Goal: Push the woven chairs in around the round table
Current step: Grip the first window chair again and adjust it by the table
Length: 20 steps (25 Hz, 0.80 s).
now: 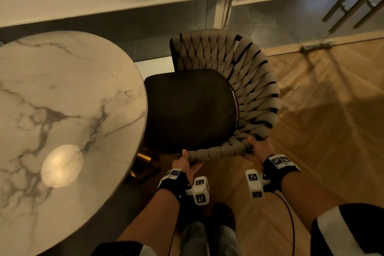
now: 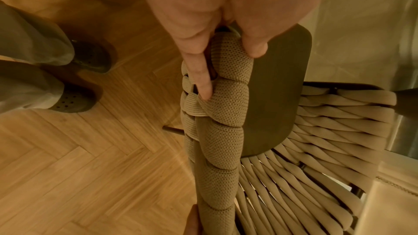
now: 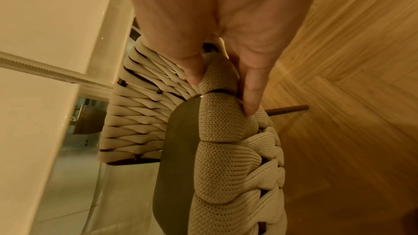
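Note:
A woven chair point(image 1: 247, 81) with a beige braided backrest and a dark seat point(image 1: 189, 108) stands beside the round marble table point(image 1: 68, 97), its seat's left edge at the table rim. My left hand point(image 1: 187, 162) grips the near end of the braided rim, thumb on top. In the left wrist view the left hand point(image 2: 228, 60) pinches the braid point(image 2: 224, 131) between thumb and fingers. My right hand point(image 1: 257, 147) holds the rim further right. The right wrist view shows the right hand point(image 3: 224, 88) wrapped over the braid point(image 3: 228, 140).
A wall and a glass door with metal handles point(image 1: 353, 4) lie behind the chair. Herringbone wood floor point(image 1: 324, 110) spreads to the right. The table's brass base point(image 1: 143, 160) shows below its rim. My legs and shoes point(image 1: 207, 233) stand just behind the chair.

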Available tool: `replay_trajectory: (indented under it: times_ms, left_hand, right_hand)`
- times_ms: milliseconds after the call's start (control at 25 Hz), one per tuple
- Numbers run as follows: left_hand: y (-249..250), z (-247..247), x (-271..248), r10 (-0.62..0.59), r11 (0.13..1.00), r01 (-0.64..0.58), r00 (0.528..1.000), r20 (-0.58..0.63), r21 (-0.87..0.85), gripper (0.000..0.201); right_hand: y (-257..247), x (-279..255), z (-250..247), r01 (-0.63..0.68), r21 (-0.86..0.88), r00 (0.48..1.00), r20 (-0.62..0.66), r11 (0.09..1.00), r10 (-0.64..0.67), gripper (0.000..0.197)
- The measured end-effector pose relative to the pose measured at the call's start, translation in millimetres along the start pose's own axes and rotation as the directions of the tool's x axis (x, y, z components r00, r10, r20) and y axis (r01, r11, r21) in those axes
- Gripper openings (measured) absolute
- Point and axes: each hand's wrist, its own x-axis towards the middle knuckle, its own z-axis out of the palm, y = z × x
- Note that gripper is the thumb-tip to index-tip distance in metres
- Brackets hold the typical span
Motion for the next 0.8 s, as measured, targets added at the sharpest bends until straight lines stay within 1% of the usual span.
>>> replay_trajectory:
  times_ms: [200,320,440,520,640,720,800]
  left_hand:
    - [12,6,4,-0.021,1.0,0.021,1.0,-0.021,0.011,0.05]
    - [11,4,8,0.014,1.0,-0.013,1.0,-0.012,0.013,0.05]
    - [6,5,6,0.057,0.998,-0.057,0.998,0.001,0.037,0.051]
    - [4,3,5,0.071,0.996,-0.071,0.997,-0.003,0.06,0.042]
    - [4,-5,1,0.066,0.994,-0.064,0.998,-0.014,0.092,0.021]
    - [2,-13,1,0.057,0.994,-0.054,0.998,-0.024,0.096,0.016]
    - [1,-19,-2,0.058,0.995,-0.056,0.998,-0.021,0.087,0.015]
  right_hand:
    - [-16,-3,15,-0.003,0.002,1.0,-0.007,1.0,0.003,0.046]
    - [-21,-14,18,0.003,-0.026,1.0,-0.02,1.0,-0.004,0.046]
    - [-24,-20,15,0.003,-0.017,1.0,-0.004,1.0,-0.003,0.05]
    - [-24,-23,14,0.003,-0.015,1.0,-0.003,1.0,-0.003,0.051]
    - [-16,-26,15,-0.009,-0.013,1.0,-0.008,1.0,0.009,0.046]
    - [-8,-28,15,-0.019,-0.001,1.0,-0.013,1.0,0.019,0.048]
    - [-2,-29,14,-0.024,-0.005,1.0,-0.017,1.0,0.024,0.051]
